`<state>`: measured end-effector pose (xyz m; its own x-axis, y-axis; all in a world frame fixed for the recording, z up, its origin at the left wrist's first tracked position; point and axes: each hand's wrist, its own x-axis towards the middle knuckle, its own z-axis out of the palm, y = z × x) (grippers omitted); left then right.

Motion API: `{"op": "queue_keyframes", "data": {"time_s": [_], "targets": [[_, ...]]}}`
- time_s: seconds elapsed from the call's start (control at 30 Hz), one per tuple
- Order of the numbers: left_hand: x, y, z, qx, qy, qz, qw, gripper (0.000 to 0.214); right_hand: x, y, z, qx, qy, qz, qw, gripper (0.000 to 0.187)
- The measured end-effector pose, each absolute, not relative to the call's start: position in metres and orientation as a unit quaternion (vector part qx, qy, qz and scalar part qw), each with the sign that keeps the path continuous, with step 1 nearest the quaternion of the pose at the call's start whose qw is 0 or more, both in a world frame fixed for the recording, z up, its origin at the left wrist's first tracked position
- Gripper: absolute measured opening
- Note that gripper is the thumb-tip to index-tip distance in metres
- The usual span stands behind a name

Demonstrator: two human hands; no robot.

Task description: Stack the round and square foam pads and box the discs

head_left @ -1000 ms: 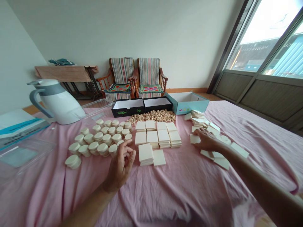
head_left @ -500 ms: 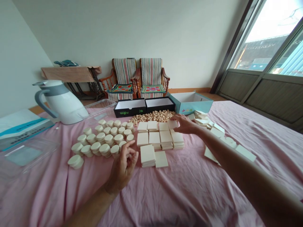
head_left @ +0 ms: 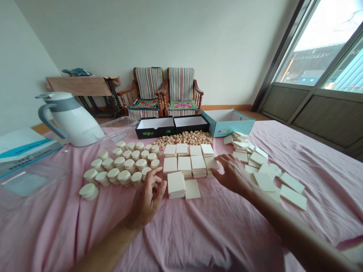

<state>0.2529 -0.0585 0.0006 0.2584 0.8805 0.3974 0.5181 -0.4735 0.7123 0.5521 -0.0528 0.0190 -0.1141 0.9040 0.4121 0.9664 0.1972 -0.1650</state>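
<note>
Tiles (head_left: 188,163), cream and square, stand in neat stacks on the pink cloth (head_left: 215,226), the landmark here. Head view: the right hand (head_left: 231,174) lies palm down just right of the stacks, its fingers (head_left: 216,173) spread open and touching the nearest stack's edge, gripping nothing. The left hand (head_left: 147,198) hovers just left of the stacks, fingers loosely curled and empty. Farther left of the stacks stand round discs (head_left: 121,166). Right of them lie loose tiles (head_left: 263,170). Behind the stacks lie beads (head_left: 185,138), then black boxes (head_left: 170,126) and a blue box (head_left: 227,121). A jug (head_left: 72,119) stands far left.
</note>
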Motion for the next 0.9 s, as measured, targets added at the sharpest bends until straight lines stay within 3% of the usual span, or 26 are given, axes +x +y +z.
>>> {"op": "queue_keyframes", "data": {"time_s": [0.1, 0.43, 0.73, 0.9], "targets": [[0.254, -0.058, 0.000, 0.761, 0.460, 0.400, 0.222, 0.038, 0.539, -0.053, 0.019, -0.693, -0.692, -0.098, 0.178, 0.040], [0.252, -0.057, -0.002, 0.759, 0.464, 0.399, 0.223, 0.039, 0.519, -0.049, 0.033, -0.736, -0.661, -0.088, 0.114, 0.032], [0.252, -0.056, -0.002, 0.759, 0.465, 0.395, 0.227, 0.040, 0.522, -0.056, 0.032, -0.732, -0.661, -0.094, 0.137, 0.036], [0.251, -0.057, -0.003, 0.759, 0.465, 0.397, 0.224, 0.039, 0.531, -0.062, 0.030, -0.735, -0.658, -0.029, 0.159, 0.042]]}}
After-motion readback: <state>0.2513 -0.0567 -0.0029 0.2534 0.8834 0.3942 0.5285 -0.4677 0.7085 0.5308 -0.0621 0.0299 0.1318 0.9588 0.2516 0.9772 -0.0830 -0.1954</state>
